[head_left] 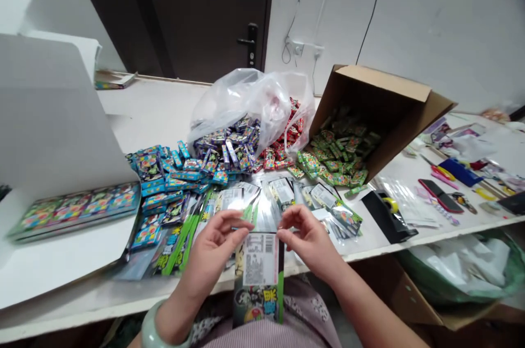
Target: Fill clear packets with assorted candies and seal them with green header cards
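Observation:
A printed packaging bag (pixel 259 277) with a white label and barcode hangs over the table's front edge, against my lap. My left hand (pixel 219 241) pinches its upper left corner between thumb and fingers. At the upper right corner, my right hand (pixel 305 236) grips it the same way. Just beyond my fingers lie more flat printed bags (pixel 283 189), some with labels and clear plastic. Small blue candy packets (pixel 180 178) are heaped to the left, with purple packets (pixel 233 145) behind them.
A clear plastic bag (pixel 241 91) holds purple and red packets (pixel 273 156). Green packets (pixel 328 167) spill from a tipped cardboard box (pixel 394 91). An open white box (pixel 53 266) stands left. Rightward are a tape dispenser (pixel 388 216), a phone (pixel 440 196) and scissors (pixel 443 172).

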`<action>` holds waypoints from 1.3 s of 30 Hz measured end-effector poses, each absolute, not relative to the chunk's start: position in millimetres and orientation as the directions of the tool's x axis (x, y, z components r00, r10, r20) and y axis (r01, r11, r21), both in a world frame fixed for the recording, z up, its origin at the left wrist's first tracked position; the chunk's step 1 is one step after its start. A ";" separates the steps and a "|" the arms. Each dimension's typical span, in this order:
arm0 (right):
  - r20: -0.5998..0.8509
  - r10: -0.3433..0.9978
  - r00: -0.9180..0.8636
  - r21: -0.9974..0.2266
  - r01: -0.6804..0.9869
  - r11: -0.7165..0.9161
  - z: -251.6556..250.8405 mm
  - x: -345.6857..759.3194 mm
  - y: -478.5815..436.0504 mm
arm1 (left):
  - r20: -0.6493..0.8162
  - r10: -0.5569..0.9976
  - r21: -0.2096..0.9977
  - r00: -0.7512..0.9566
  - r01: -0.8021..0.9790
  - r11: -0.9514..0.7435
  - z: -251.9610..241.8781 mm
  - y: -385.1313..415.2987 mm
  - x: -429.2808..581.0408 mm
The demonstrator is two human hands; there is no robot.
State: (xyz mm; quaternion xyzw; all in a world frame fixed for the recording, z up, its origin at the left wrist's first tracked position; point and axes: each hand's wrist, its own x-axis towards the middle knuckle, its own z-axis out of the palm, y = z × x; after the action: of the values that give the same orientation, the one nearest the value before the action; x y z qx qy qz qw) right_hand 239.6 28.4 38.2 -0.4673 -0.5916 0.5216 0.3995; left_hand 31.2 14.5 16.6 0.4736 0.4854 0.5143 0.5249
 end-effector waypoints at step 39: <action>0.340 0.816 -0.467 -0.792 0.325 0.517 42.8 251.0 8.9 | 0.307 0.915 0.940 0.260 0.069 -0.335 22.8 -2.0 25.9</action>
State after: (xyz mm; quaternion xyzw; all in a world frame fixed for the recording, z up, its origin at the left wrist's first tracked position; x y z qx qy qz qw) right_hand 251.0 8.9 42.8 -0.3616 -0.7891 0.3331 0.3682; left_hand 25.9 -2.0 22.8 0.6606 0.3724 0.4808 0.4402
